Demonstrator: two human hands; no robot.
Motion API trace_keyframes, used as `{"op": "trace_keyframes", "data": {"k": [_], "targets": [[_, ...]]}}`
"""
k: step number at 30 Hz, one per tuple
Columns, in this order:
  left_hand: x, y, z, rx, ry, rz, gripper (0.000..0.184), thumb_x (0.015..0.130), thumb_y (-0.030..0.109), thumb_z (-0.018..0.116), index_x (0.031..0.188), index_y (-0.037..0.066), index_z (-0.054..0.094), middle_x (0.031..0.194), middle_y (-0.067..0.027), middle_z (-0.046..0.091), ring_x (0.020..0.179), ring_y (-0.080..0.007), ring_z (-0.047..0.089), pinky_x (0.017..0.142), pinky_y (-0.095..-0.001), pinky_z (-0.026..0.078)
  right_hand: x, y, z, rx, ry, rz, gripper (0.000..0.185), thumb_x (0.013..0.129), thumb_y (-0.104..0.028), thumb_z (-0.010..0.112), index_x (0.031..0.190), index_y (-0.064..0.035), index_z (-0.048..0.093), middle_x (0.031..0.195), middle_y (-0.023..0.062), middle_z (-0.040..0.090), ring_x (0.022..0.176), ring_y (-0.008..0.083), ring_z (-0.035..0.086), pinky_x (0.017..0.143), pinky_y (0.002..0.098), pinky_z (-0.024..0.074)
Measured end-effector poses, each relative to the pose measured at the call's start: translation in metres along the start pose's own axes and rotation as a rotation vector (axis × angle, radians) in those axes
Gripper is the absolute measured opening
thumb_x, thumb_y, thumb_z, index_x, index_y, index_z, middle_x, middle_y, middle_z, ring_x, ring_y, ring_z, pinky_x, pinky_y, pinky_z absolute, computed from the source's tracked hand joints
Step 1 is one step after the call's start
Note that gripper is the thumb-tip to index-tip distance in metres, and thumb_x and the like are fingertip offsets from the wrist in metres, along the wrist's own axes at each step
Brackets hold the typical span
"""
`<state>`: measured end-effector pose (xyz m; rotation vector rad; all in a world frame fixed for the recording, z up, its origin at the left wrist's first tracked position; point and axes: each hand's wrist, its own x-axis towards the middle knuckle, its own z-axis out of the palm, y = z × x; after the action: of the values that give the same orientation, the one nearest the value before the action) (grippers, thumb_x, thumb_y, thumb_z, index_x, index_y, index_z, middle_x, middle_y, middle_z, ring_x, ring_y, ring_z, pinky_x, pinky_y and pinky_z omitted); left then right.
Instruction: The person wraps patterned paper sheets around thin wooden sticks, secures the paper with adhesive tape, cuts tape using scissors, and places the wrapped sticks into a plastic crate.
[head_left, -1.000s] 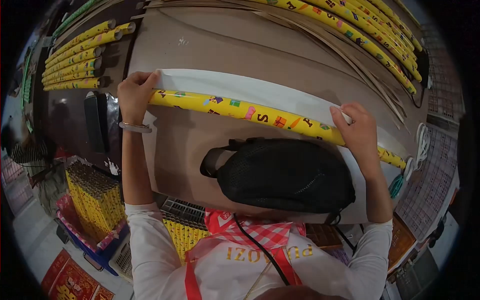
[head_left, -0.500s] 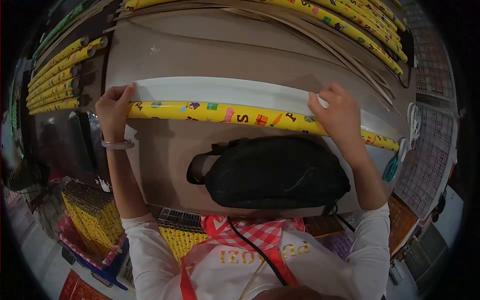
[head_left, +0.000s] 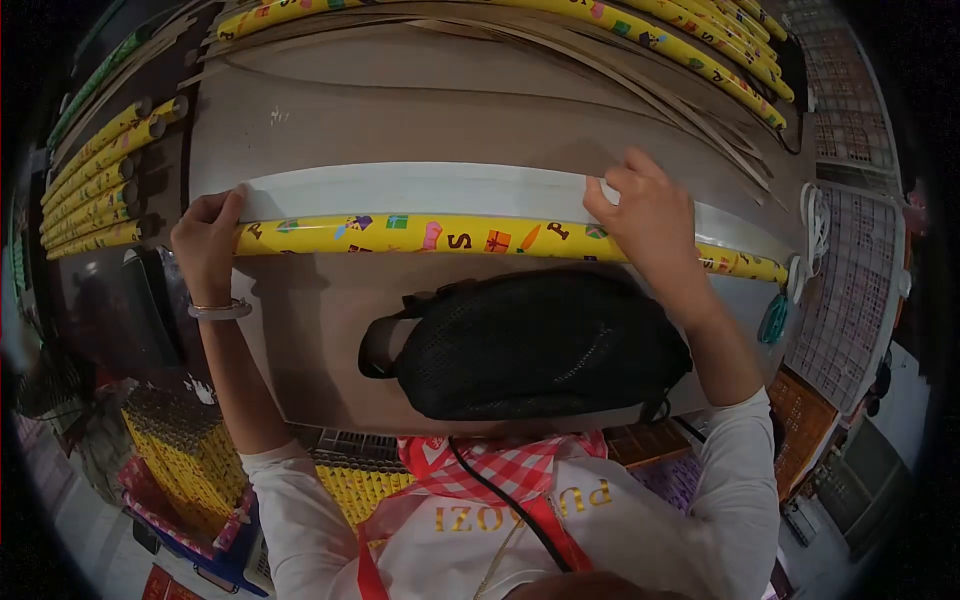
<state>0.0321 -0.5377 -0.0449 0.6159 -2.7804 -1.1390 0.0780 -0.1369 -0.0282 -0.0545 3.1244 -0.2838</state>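
Note:
A yellow roll of printed wrapping paper (head_left: pixel 375 238) lies across the brown table, with colourful gifts and letters on it. Along its far side stretches a strip of the paper's white underside (head_left: pixel 420 188). My left hand (head_left: pixel 208 240) is closed at the left end, thumb and fingers pinching the paper's corner. Near the right part of the roll, my right hand (head_left: pixel 648 215) is closed too, its fingertips on the white strip and the wrist crossing over the roll. A black bag (head_left: pixel 545 345) sits between the roll and my body.
More yellow rolls (head_left: pixel 650 38) lie at the far edge beside thin brown strips (head_left: pixel 640 85). Several rolls (head_left: pixel 95 190) are stacked at the left. A white cord (head_left: pixel 815 235) and a teal coil (head_left: pixel 773 318) lie on the right. Below left stands a bin (head_left: pixel 190 515) of yellow rolls.
The view has shifted slightly, so the table things sit further left in it. Both hands stay on the paper, and the white strip looks a little wider.

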Motion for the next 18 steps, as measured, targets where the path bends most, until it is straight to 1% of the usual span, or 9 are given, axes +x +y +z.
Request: {"op": "trace_keyframes", "data": {"k": [2,5,10,11,12,14,16,17,18], "targets": [[-0.001,0.001,0.0,0.0,-0.001,-0.013,0.029,0.075,0.023,0.07,0.083,-0.005,0.067,0.07,-0.0043,0.064,0.065,-0.0072,0.054,0.063,-0.0213,0.044,0.001,0.003,0.002,-0.042,0.062,-0.079,0.026,0.075,-0.027,0.059,0.062,-0.0049,0.063,0.078,0.0077,0.057,0.054,0.0307,0.059,0.051,0.0397,0.0507],[-0.001,0.001,0.0,-0.051,-0.008,-0.006,0.028,0.075,0.022,0.07,0.083,-0.005,0.067,0.07,-0.0035,0.064,0.064,-0.0068,0.054,0.062,-0.0209,0.043,0.001,0.001,0.003,-0.053,0.045,-0.056,0.026,0.076,-0.026,0.058,0.062,-0.0047,0.063,0.077,0.0081,0.056,0.055,0.0311,0.06,0.051,0.0399,0.0505],[-0.003,0.009,-0.002,0.013,-0.029,0.003,0.028,0.075,0.022,0.07,0.083,-0.004,0.067,0.07,-0.0034,0.064,0.065,-0.0068,0.054,0.062,-0.0218,0.044,0.001,0.0,0.003,-0.025,0.039,-0.053,0.026,0.076,-0.026,0.057,0.063,-0.0045,0.063,0.076,0.0086,0.056,0.057,0.0312,0.059,0.054,0.0402,0.0504],[0.002,-0.004,-0.002,-0.036,-0.049,0.029,0.029,0.075,0.024,0.07,0.084,-0.004,0.067,0.07,-0.0051,0.064,0.065,-0.0078,0.055,0.062,-0.0229,0.045,0.001,0.001,0.003,-0.03,0.042,-0.052,0.026,0.077,-0.026,0.057,0.064,-0.0044,0.063,0.076,0.0089,0.056,0.057,0.0311,0.059,0.055,0.0405,0.0504],[0.003,-0.005,-0.002,0.006,-0.039,0.041,0.03,0.075,0.025,0.069,0.084,-0.003,0.067,0.07,-0.006,0.064,0.065,-0.0088,0.056,0.062,-0.0235,0.045,0.001,0.001,0.004,-0.015,0.043,-0.07,0.026,0.077,-0.026,0.057,0.064,-0.0044,0.063,0.076,0.0089,0.056,0.057,0.0311,0.059,0.055,0.0405,0.0504],[0.004,-0.002,-0.002,0.097,-0.032,0.035,0.032,0.074,0.027,0.069,0.085,-0.003,0.066,0.071,-0.0077,0.064,0.066,-0.0117,0.059,0.062,-0.0254,0.046,0.002,0.003,0.004,-0.032,0.055,-0.088,0.026,0.077,-0.026,0.056,0.064,-0.0041,0.063,0.076,0.0094,0.056,0.059,0.0314,0.059,0.057,0.0416,0.0501],[-0.002,0.011,-0.003,0.097,-0.038,0.016,0.033,0.074,0.027,0.069,0.087,-0.003,0.066,0.072,-0.0101,0.065,0.067,-0.0153,0.061,0.063,-0.0262,0.047,0.002,0.001,0.003,-0.016,0.035,-0.083,0.027,0.077,-0.027,0.056,0.065,-0.0037,0.063,0.077,0.0101,0.056,0.061,0.0319,0.059,0.058,0.0423,0.0499],[0.004,0.004,-0.002,0.164,-0.018,0.044,0.036,0.072,0.03,0.071,0.085,-0.004,0.066,0.071,-0.0113,0.065,0.066,-0.0186,0.063,0.064,-0.0268,0.048,0.003,0.001,0.003,-0.018,0.013,-0.054,0.028,0.078,-0.027,0.055,0.065,-0.0032,0.063,0.077,0.0109,0.056,0.063,0.0324,0.059,0.059,0.0429,0.0497],[0.004,0.005,-0.005,0.183,-0.019,0.065,0.038,0.07,0.032,0.072,0.083,-0.004,0.066,0.07,-0.0118,0.065,0.065,-0.0196,0.063,0.064,-0.0273,0.048,0.003,0.001,0.003,-0.006,0.016,-0.074,0.028,0.078,-0.027,0.055,0.065,-0.0032,0.063,0.077,0.0109,0.056,0.063,0.0324,0.059,0.059,0.0429,0.0497]]}}
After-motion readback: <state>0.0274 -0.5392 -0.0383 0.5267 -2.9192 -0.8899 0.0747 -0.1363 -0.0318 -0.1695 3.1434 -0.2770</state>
